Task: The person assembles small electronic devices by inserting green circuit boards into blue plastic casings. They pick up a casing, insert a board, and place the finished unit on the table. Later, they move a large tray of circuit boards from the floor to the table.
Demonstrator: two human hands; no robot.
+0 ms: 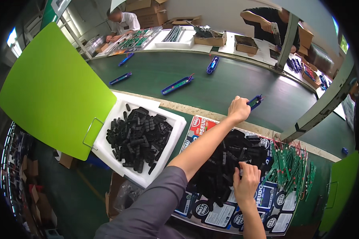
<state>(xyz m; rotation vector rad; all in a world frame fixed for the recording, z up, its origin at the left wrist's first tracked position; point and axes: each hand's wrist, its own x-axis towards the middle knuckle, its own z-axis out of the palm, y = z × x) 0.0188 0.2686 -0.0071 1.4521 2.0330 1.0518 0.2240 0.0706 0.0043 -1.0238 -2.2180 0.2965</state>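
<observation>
My left hand (pixel 239 109) reaches across to the green conveyor belt, its fingers closed on the end of a narrow blue casing (pixel 256 102) with a green circuit board inside. My right hand (pixel 247 181) is low over a heap of small black plastic parts (pixel 223 159). Its fingers are curled toward the thumb, and what lies between them is too small to make out. The black heap rests on a printed cardboard sheet (pixel 217 215). To the right of the heap lies a bundle of green circuit boards (pixel 285 163) with red wires.
A white foam box (pixel 178 131) of black parts stands at left, beside a lime-green chair back (pixel 56 91). Several blue casings (pixel 177 85) lie on the conveyor belt (pixel 147 65). A metal post (pixel 323 101) rises at right. Two people work beyond the belt.
</observation>
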